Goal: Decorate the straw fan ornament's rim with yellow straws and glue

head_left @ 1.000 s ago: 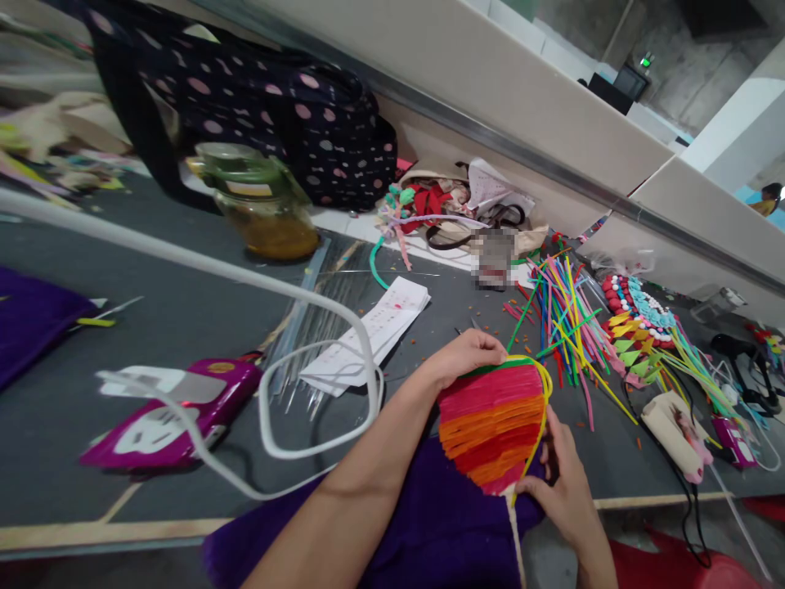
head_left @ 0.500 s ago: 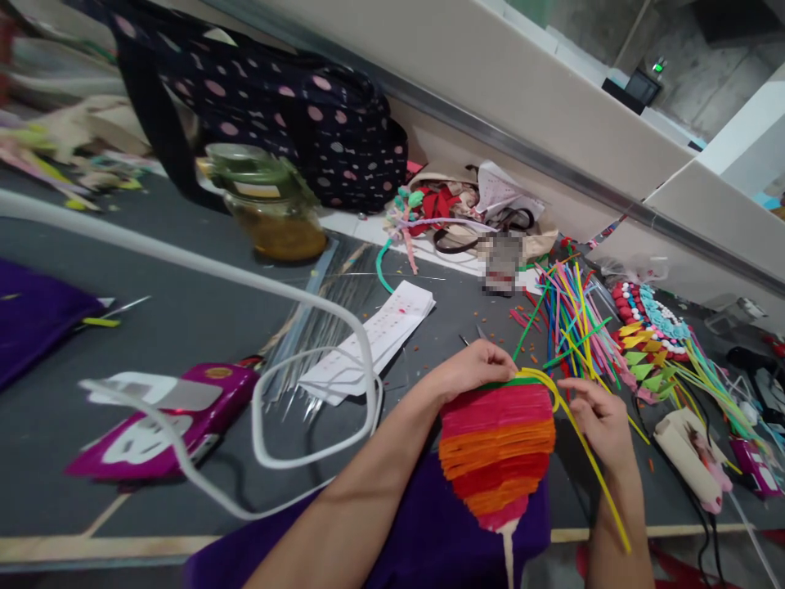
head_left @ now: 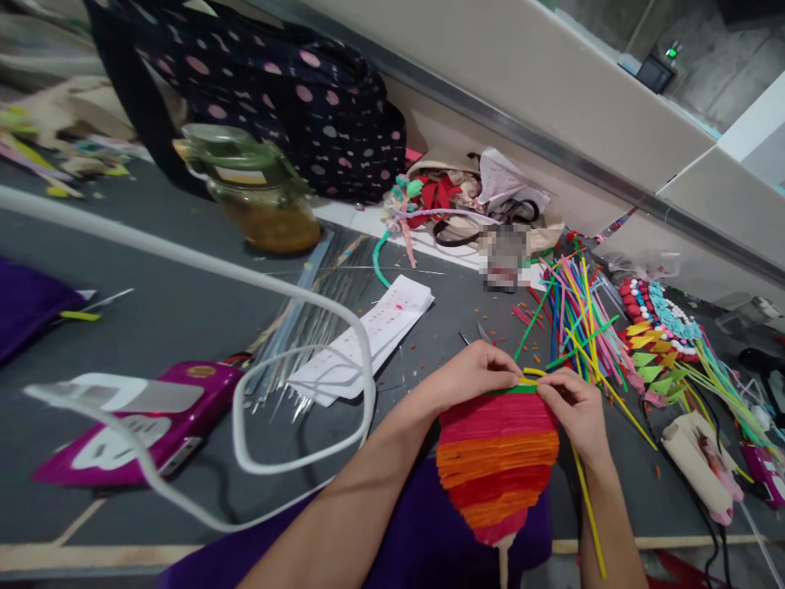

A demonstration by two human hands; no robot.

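The left hand (head_left: pixel 487 372) was pinched on the top edge of the fan (head_left: pixel 500 470), which lay just below both hands over the purple cloth (head_left: pixel 441 532); the right hand (head_left: pixel 576 405) gripped the yellow strand (head_left: pixel 589 511) at that edge, near the left fingertips. Pink, orange and red bands filled the fan down to its stem (head_left: pixel 504 564), and a green strip (head_left: pixel 521 389) ran along the top. The yellow strand was judged only partly fitted: a short length lay between the hands, while a long end hung loose below the right. No brand could be read. Left of the left hand, the sheet (head_left: pixel 392 319) bore rows of indecipherable marks; farther left, the jar (head_left: pixel 270 225) carried an illegible pale label (head_left: pixel 242 176).
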